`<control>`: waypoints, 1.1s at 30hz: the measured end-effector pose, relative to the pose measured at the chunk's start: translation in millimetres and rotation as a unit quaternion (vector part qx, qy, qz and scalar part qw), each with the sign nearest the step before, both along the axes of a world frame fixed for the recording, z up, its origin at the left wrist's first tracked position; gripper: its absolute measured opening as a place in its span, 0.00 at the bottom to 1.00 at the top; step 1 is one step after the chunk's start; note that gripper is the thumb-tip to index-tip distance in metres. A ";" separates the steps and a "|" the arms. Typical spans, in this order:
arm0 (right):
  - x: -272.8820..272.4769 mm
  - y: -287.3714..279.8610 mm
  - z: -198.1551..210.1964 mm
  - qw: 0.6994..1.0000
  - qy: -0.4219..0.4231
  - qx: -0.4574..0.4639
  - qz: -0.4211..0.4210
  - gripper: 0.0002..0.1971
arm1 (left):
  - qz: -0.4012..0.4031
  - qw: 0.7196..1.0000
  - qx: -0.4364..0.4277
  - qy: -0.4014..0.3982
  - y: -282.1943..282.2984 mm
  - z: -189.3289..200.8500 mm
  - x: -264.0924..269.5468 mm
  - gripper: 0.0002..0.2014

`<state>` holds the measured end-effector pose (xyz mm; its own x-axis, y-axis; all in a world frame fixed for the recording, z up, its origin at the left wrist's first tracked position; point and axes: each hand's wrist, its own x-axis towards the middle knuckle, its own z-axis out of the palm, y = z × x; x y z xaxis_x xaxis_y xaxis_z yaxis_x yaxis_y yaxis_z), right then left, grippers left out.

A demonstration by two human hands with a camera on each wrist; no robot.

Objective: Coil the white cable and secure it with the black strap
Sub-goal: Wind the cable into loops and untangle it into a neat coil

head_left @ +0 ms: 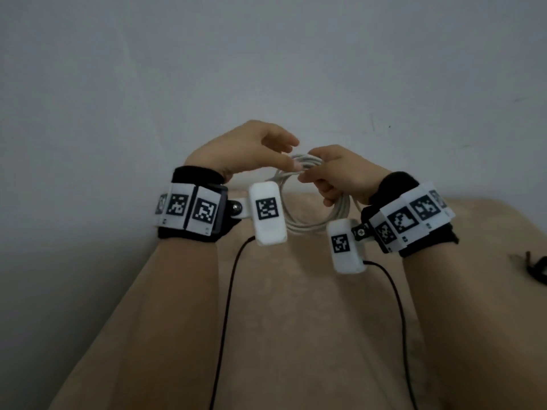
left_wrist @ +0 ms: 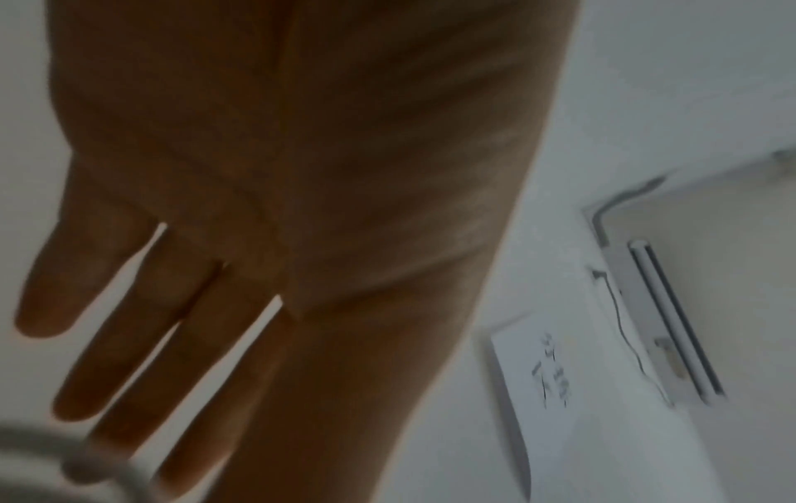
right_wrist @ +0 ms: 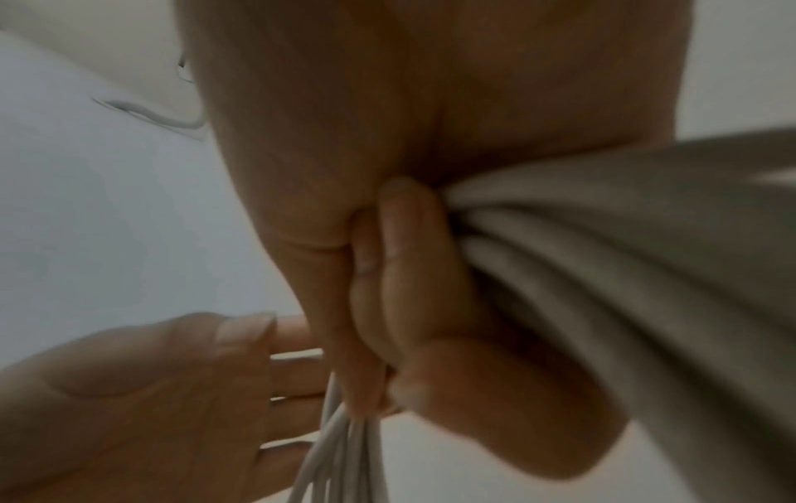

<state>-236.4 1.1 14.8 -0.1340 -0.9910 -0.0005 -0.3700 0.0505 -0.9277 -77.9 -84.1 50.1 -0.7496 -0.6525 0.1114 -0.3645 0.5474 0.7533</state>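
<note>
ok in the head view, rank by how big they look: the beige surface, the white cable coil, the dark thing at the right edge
1. Beige surface, by far the largest.
2. White cable coil, gripped by the right hand.
3. Dark thing, smallest, though the frame edge cuts it off, so its full size is unsure.

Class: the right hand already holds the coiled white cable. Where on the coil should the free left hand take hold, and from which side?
Probably the left arc of the white cable, from the left hand's own side, fingers curling through the open loop. The right hand bunches the strands at the upper right, so the opposite arc hangs free and would steady the coil.
</note>
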 end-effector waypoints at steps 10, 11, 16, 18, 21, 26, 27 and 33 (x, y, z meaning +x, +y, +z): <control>-7.0 9.6 8.5 0.999 0.000 -0.032 0.021 0.09 | 0.004 0.998 -0.014 -0.056 18.7 -21.3 -41.1 0.05; -8.2 9.5 9.2 0.999 0.001 -0.050 0.009 0.07 | 0.016 0.999 -0.015 -0.039 18.1 -21.3 -41.7 0.05; -21.3 10.3 9.6 0.995 0.004 -0.073 -0.063 0.13 | 0.123 0.985 0.060 0.102 -1.1 -25.7 -31.3 0.06; -23.7 9.6 5.5 0.996 0.056 -0.036 -0.056 0.15 | 0.147 0.974 0.112 0.133 -8.3 -26.8 -23.4 0.05; -22.2 6.9 -0.7 0.994 0.074 -0.050 -0.065 0.15 | 0.165 0.961 0.156 0.157 -15.2 -29.3 -16.1 0.09; -22.6 4.5 1.8 0.979 0.026 -0.148 -0.136 0.12 | 0.198 0.929 0.210 0.233 -23.3 -28.7 -8.8 0.12; -20.1 3.1 1.8 0.979 0.014 -0.152 -0.135 0.13 | 0.197 0.920 0.226 0.252 -24.2 -28.5 -7.4 0.12; -3.8 -5.4 -4.1 0.985 0.007 -0.124 -0.118 0.21 | 0.135 0.857 0.371 0.331 -20.3 -24.4 -9.3 0.14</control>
<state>-240.2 -4.2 10.7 -0.3586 -0.9018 0.2413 -0.3881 -0.0911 -0.9171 -87.1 -104.4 25.7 -0.4935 -0.8672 -0.0661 0.2389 -0.2082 0.9484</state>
